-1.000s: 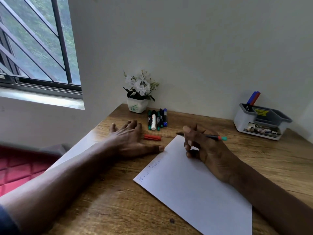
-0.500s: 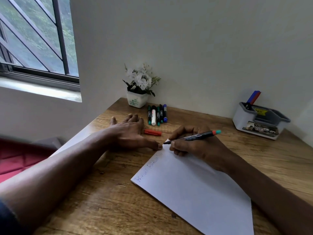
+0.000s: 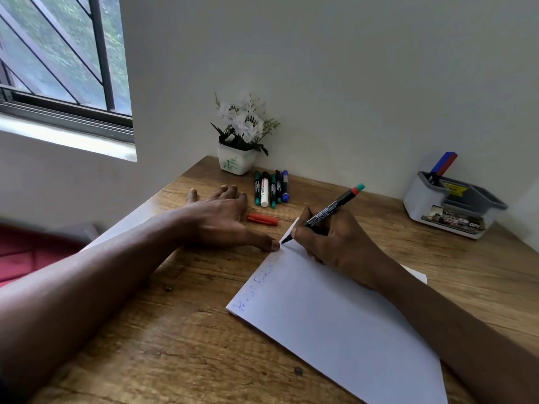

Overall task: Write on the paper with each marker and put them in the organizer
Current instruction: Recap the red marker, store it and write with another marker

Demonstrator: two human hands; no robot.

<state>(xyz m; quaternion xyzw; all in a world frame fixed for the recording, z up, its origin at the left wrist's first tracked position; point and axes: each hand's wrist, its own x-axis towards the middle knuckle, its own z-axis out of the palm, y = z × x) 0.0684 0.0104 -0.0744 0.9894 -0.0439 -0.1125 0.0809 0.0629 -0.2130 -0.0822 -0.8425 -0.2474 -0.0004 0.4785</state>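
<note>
Though half hidden by gripping right fingers (image 3: 300, 232), marker (image 3: 332, 207) tip at paper (image 3: 335, 316) edge; left fingers (image 3: 230, 194) flat.

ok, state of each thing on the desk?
Black-bodied marker with green end: uncapped, tip at paper's far corner.
Right hand: grips that marker.
Left hand: flat, thumb at paper's edge.
White paper sheet: flat, faint writing along one edge.
Red plastic cap: loose on desk.
Five markers by flowerpot: capped, lying together.
Grey plastic organizer: upright, two markers standing inside.
</note>
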